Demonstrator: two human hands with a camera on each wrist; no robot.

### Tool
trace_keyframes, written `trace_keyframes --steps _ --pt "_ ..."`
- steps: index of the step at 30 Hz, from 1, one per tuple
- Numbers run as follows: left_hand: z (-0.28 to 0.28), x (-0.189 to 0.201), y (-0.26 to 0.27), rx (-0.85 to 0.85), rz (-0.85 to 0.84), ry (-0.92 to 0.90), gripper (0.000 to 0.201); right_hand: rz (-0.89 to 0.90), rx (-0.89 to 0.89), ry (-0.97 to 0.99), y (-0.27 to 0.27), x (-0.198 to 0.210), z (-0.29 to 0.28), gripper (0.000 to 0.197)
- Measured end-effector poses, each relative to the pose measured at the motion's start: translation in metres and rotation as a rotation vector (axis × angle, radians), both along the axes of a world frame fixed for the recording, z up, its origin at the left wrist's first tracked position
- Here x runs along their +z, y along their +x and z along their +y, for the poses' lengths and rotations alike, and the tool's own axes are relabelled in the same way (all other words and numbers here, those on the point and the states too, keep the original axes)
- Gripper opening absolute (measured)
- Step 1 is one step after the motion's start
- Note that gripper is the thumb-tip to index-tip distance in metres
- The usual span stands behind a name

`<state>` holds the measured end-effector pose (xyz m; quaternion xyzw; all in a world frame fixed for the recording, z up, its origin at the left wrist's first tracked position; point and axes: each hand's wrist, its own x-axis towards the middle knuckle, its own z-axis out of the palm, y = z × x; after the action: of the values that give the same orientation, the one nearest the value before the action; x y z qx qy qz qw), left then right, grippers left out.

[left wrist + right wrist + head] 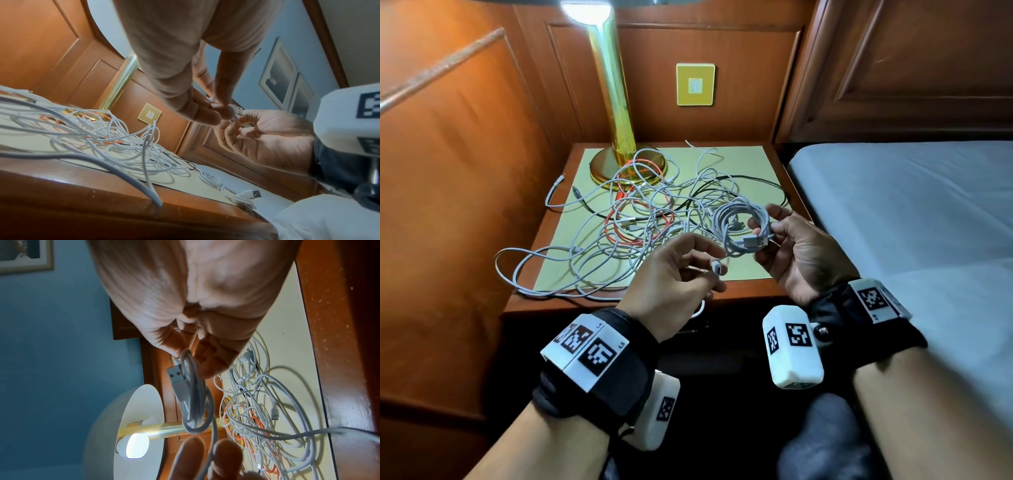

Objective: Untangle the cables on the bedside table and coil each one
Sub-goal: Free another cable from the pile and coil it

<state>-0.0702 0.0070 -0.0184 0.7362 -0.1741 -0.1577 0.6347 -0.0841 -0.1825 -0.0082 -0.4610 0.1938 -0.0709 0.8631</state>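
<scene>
Here the right hand (796,251) pinches a small coil of white cable (743,228) between thumb and fingers, just above the near right part of the bedside table (751,289), its USB plug (755,241) sticking out toward the left. The left hand (674,277), just left of the coil, closes its fingertips on the cable's other connector (717,267), a short white one. The coil is light and limp; the loops probably slacken and spring apart if the pinch loosens, so the best hold is across all the strands at one spot, near the plug, where the stiff connector gives the fingers something firm. The smooth sheath looks a little slippery. Further left and farther back lies the tangle (640,219) of white, orange and black cables, spread over the pale mat (743,161) and around the brass lamp base (602,168). In the left wrist view another small white bundle (228,190) lies on the table's near right edge.
</scene>
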Motion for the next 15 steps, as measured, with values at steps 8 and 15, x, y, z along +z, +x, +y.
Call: trace_keyframes --steps 8,15 --pt "-0.0015 0.0002 0.0019 0.152 -0.038 -0.175 0.021 -0.031 0.024 -0.139 0.0004 0.0003 0.0038 0.03" --pt "-0.0007 -0.0003 0.0077 0.281 0.098 -0.35 0.02 -0.063 0.082 -0.224 -0.0005 -0.0013 0.0098 0.032"
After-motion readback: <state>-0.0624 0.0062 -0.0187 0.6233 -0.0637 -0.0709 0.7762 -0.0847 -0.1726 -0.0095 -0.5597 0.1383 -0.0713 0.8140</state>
